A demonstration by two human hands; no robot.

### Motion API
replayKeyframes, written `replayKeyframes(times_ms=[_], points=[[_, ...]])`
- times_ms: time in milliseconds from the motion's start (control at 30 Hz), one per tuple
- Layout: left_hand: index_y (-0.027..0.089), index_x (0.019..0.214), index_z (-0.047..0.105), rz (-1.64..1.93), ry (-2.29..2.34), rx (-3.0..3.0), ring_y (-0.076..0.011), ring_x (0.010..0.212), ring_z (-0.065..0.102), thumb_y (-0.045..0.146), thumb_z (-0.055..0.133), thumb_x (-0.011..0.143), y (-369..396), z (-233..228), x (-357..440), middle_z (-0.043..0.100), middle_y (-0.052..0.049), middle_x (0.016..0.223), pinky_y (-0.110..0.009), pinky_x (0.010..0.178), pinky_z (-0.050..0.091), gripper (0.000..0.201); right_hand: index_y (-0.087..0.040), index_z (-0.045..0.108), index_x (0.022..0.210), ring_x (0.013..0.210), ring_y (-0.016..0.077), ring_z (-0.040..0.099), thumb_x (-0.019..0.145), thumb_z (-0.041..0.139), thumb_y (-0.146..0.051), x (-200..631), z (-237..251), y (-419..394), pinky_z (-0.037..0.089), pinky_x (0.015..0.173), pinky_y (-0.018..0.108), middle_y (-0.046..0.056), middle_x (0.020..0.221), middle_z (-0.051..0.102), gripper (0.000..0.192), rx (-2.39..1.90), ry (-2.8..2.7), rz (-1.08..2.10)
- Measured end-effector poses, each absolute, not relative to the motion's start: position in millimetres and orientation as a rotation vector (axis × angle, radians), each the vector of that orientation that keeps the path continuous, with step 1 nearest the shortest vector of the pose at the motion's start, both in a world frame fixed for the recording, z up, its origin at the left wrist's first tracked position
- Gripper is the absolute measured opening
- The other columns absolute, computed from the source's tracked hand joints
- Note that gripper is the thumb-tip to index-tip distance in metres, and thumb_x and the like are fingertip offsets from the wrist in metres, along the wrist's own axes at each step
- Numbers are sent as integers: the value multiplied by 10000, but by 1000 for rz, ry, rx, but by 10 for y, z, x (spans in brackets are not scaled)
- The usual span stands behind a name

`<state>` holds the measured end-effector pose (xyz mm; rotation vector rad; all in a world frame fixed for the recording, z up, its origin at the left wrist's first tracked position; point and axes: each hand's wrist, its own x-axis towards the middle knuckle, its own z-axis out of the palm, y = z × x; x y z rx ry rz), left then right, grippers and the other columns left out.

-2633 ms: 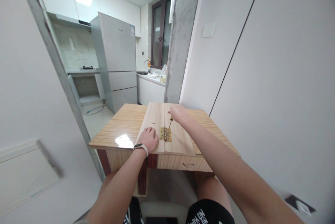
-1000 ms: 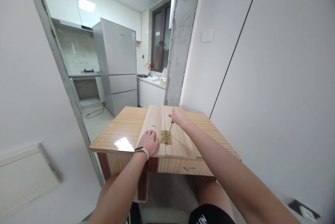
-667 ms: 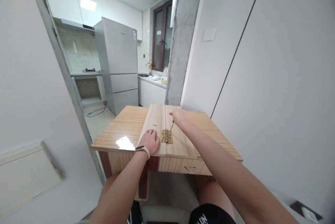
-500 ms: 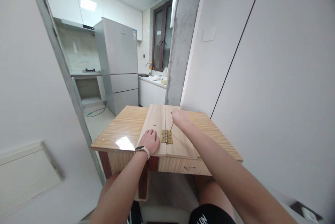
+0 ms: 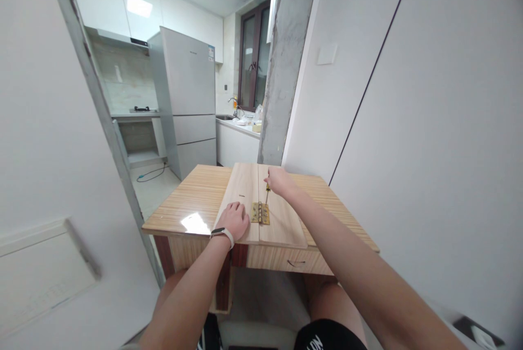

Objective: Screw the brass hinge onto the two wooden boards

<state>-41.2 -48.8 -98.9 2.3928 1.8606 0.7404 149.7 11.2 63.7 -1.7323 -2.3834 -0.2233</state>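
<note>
Two pale wooden boards (image 5: 242, 189) lie side by side on a small striped wooden table (image 5: 192, 203). A brass hinge (image 5: 260, 212) spans the seam between them near the front. My right hand (image 5: 278, 181) grips a small screwdriver (image 5: 267, 193) almost upright, its tip on the hinge's right leaf. My left hand (image 5: 233, 220), with a band on the wrist, lies knuckles up on the left board, just left of the hinge.
A white wall stands close on the right and a concrete pillar (image 5: 284, 61) rises behind the table. Beyond the doorway on the left is a kitchen with a grey fridge (image 5: 186, 99) and a counter (image 5: 237, 124). My knees are under the table's front edge.
The screwdriver shaft has tipped from a slant to nearly upright as my right hand shifted a little. My left hand has stayed on the left board.
</note>
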Motion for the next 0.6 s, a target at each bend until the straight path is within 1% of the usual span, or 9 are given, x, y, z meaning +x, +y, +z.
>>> replayKeyframes(times_ms=[133, 233, 300, 367, 467, 600], points=[[192, 1226, 596, 760, 1862, 2408, -269, 1269, 454, 407, 404, 977, -482, -992, -412, 583, -122, 1322, -395, 1102, 332, 380, -162, 712, 1020, 1043, 245, 682, 986, 567, -441, 1499, 690, 87, 463, 834, 283, 150, 1073, 741, 316, -1786, -2310, -261], [196, 1220, 600, 762, 1864, 2407, -270, 1272, 456, 403, 408, 976, -475, -991, -404, 585, -120, 1323, -396, 1102, 338, 374, -155, 743, 974, 1018, 244, 697, 995, 536, -487, 1490, 735, 31, 466, 835, 281, 166, 1045, 750, 391, -1803, -2281, -298], [201, 1222, 601, 755, 1869, 2397, -270, 1279, 454, 399, 410, 976, -473, -989, -399, 583, -118, 1331, -400, 1106, 335, 369, -142, 752, 986, 1026, 244, 700, 1013, 501, -479, 1477, 753, 3, 468, 849, 280, 183, 1047, 750, 422, -1807, -2272, -299], [203, 1228, 600, 748, 1869, 2392, -271, 1286, 452, 394, 410, 977, -475, -985, -395, 579, -120, 1339, -404, 1111, 330, 368, -135, 750, 1021, 1047, 245, 699, 1024, 492, -442, 1464, 760, -9, 468, 865, 281, 197, 1078, 744, 401, -1817, -2270, -302], [199, 1227, 600, 745, 1858, 2404, -273, 1286, 450, 390, 408, 977, -483, -978, -395, 577, -123, 1341, -406, 1116, 324, 368, -128, 732, 1065, 1067, 249, 694, 1018, 515, -401, 1452, 752, 1, 471, 874, 282, 210, 1117, 732, 352, -1841, -2265, -319], [198, 1215, 603, 740, 1858, 2413, -270, 1270, 459, 392, 402, 978, -493, -970, -405, 587, -121, 1319, -402, 1111, 329, 366, -115, 702, 1077, 1053, 262, 696, 1001, 550, -352, 1464, 736, 30, 478, 864, 296, 203, 1105, 733, 292, -1782, -2331, -361]])
